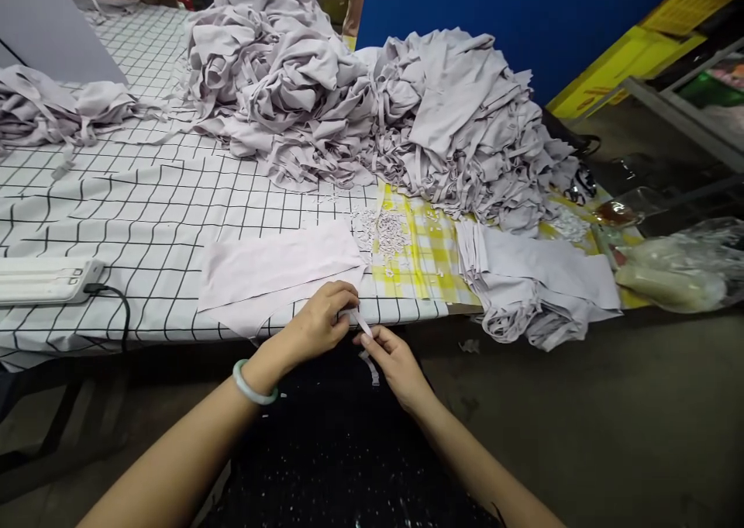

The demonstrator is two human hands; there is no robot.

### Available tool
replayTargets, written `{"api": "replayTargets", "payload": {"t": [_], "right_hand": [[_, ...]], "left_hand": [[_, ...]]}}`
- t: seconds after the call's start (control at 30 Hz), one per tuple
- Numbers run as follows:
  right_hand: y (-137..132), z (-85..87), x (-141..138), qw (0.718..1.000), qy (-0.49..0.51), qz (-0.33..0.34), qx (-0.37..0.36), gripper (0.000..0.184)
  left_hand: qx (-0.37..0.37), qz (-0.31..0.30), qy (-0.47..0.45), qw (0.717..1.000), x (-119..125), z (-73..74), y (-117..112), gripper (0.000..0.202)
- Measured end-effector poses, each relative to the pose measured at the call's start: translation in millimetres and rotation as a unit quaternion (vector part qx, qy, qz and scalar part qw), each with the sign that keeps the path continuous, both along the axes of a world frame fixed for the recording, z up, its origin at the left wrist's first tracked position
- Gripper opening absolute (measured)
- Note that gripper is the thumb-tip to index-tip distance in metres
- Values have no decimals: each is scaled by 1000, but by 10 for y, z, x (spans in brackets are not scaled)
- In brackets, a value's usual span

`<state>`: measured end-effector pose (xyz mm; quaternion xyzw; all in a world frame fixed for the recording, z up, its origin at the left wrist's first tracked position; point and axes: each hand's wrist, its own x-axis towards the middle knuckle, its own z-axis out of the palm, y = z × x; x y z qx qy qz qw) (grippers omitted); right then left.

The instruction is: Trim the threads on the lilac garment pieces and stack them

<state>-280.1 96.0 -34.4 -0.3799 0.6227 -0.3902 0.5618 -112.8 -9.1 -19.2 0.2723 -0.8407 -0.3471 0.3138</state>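
Note:
My left hand (321,322) and my right hand (390,360) meet just in front of the table's near edge. Both pinch a thin pale fabric strip (364,328) that hangs down between them, over my dark lap. A pale green bangle (251,388) sits on my left wrist. Just beyond my left hand a flat piece of pale lilac cloth (273,268) lies on the checked tablecloth (145,210), its edge drooping over the table front.
Two big heaps of lilac fabric (360,101) fill the table's far side; a smaller heap (52,109) lies far left. A stack of cloth (535,280) overhangs the right edge. Small white scraps (387,229) litter the yellow check. A white lamp (46,278) is left, plastic bags (674,272) right.

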Motion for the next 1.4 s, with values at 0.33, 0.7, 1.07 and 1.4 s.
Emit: {"api": "replayTargets", "payload": {"t": [0.33,0.7,1.07,1.4], "right_hand": [[-70,979,-687,984,-87,147,-44,18],[-1358,1303,-486,969,-81,75,-222,21],[-1624,1343,-122,968,-174,57,-171,29],[-1556,1561,-143,982,-138,64,-112,27]], "left_hand": [[-80,47,-26,995,-121,-85,34,13],[-24,52,-38,998,-93,-52,69,14],[-5,52,-28,998,-85,-53,69,13],[77,94,88,989,-66,93,58,24]]}}
